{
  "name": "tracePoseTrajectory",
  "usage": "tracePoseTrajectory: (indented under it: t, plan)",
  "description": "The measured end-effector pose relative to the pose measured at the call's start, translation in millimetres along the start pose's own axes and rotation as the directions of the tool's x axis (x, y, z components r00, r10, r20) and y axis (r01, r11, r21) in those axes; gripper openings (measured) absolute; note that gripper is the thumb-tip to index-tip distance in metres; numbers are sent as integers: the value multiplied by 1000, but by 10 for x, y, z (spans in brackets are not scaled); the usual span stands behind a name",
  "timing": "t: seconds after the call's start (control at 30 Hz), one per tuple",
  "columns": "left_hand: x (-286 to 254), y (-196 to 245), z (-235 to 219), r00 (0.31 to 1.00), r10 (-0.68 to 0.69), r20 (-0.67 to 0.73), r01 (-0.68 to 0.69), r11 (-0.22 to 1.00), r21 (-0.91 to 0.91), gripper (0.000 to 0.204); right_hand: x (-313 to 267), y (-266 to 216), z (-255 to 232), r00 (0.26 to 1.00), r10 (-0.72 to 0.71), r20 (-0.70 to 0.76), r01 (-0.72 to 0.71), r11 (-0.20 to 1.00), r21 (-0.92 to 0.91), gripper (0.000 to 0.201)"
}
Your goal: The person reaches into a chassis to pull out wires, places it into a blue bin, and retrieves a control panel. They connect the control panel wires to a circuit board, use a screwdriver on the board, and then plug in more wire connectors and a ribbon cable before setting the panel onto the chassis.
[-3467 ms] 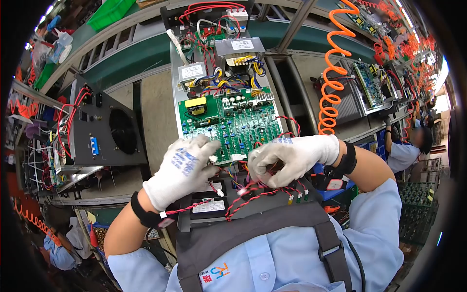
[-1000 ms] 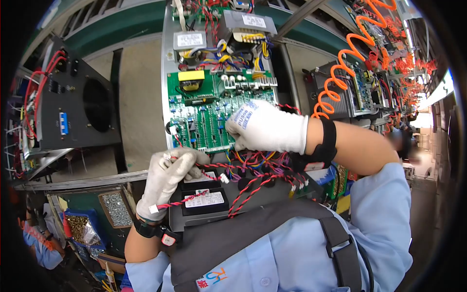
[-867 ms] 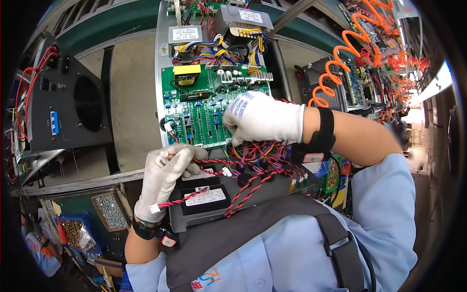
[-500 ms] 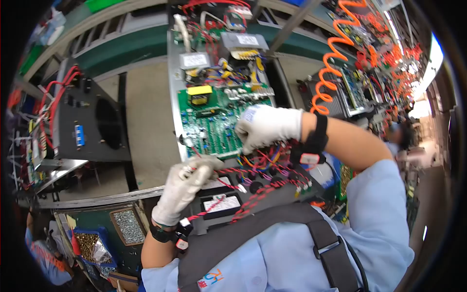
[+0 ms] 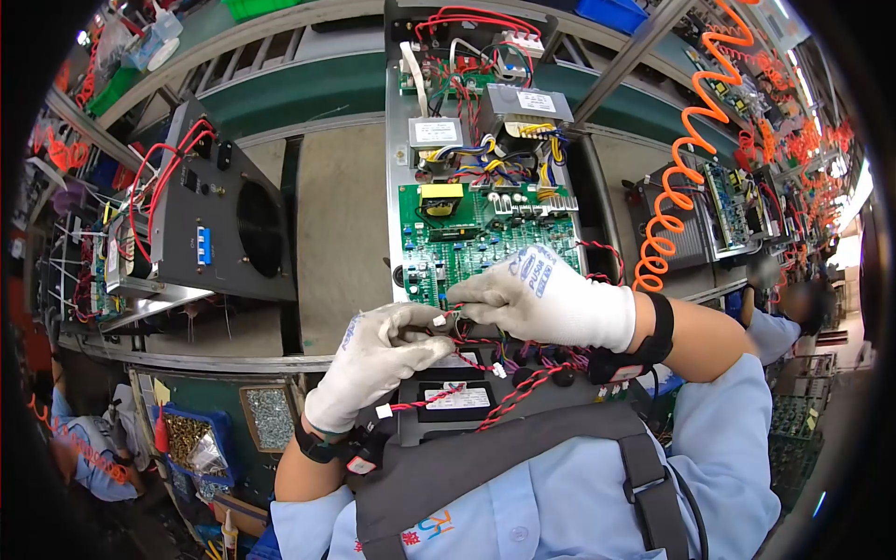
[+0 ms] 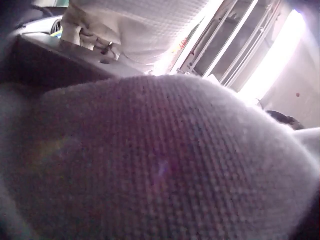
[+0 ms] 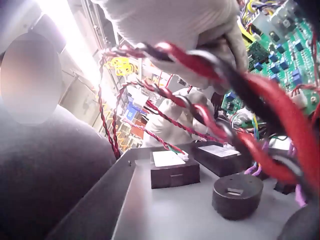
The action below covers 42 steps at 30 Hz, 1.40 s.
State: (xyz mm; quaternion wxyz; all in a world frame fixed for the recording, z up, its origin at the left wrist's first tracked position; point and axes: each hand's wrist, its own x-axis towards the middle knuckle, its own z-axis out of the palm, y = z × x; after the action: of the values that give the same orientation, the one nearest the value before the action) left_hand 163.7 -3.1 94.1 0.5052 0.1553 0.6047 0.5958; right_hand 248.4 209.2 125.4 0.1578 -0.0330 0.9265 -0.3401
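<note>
My gloved left hand [image 5: 378, 359] pinches a red-and-black twisted wire at the lower edge of the green circuit board [image 5: 457, 261]. My right hand [image 5: 551, 297] reaches in from the other side, its fingers together over the board edge, holding the wire just behind a white connector [image 5: 439, 320]. That connector lies between the two hands. Another white connector [image 5: 498, 371] hangs below the left fingertips. In the right wrist view, the right glove [image 7: 175, 30] is above twisted wires [image 7: 200, 112]. Glove fabric [image 6: 165, 160] fills most of the left wrist view.
Black labelled boxes [image 5: 455, 397] sit on the grey chassis near my body. A black fan panel [image 5: 219, 205] stands at left, and an orange coiled hose [image 5: 686, 168] hangs at right. Trays of screws [image 5: 269, 417] are lower left; people are at both sides.
My right hand has moved from the board's right-hand lower edge toward my left hand, and the two are now close together. The head view has shifted, showing more of the chassis's far end.
</note>
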Motion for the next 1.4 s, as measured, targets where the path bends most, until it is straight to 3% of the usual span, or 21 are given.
tracePoseTrajectory:
  t: [0.07,0.2,0.27,0.33,0.37,0.4,0.43,0.47,0.5,0.6,0.63,0.73,0.97,1.13,1.23,1.4]
  plan:
    - [42,-64,-24,998,62,3,-62,993,105,25,-12,-154,-129,996,47,81,-30,979,-201,31]
    - [115,-240,-61,984,178,26,-179,982,59,27,11,-49,19,979,-151,-137,152,988,-10,27]
    - [128,-256,-49,979,199,34,-201,977,67,27,61,36,164,957,-166,-238,200,971,129,18]
    - [109,-293,-26,991,130,-20,-131,989,-65,23,94,69,256,928,-182,-324,250,951,181,13]
    - [88,-291,-26,992,121,-35,-124,987,-105,23,101,46,247,945,-120,-303,201,947,251,13]
    - [71,-299,-26,993,111,-50,-117,982,-145,22,95,-5,179,962,-91,-258,146,969,201,13]
    - [78,-379,-86,987,158,-23,-159,981,-108,37,83,-71,60,975,-59,-214,92,985,146,14]
    - [50,-392,-101,987,158,-26,-160,980,-116,33,80,-79,-35,985,-26,-171,42,995,87,14]
    - [14,-392,-101,987,160,-28,-162,979,-122,29,85,31,-61,993,-84,-89,65,978,-200,15]
    - [-31,-431,-113,981,193,-8,-193,974,-123,27,81,-10,-15,994,9,108,45,871,-489,12]
    - [-40,-450,-108,980,197,-10,-197,973,-123,26,72,38,78,994,-88,63,108,849,-517,15]
    - [-78,-450,-111,981,192,-21,-193,975,-113,25,134,14,188,992,-50,119,111,799,-591,19]
    - [-81,-478,-111,971,237,-18,-238,968,-77,24,196,-139,226,984,38,173,97,702,-705,17]
    - [-82,-494,-159,964,264,37,-260,962,-82,27,265,5,199,981,-97,166,176,793,-583,15]
    - [-93,-492,-94,978,210,18,-199,946,-257,41,264,-5,221,980,-91,178,182,778,-602,16]
    - [-27,-499,-28,960,275,-48,-273,891,-363,64,161,69,233,988,-53,144,126,813,-568,16]
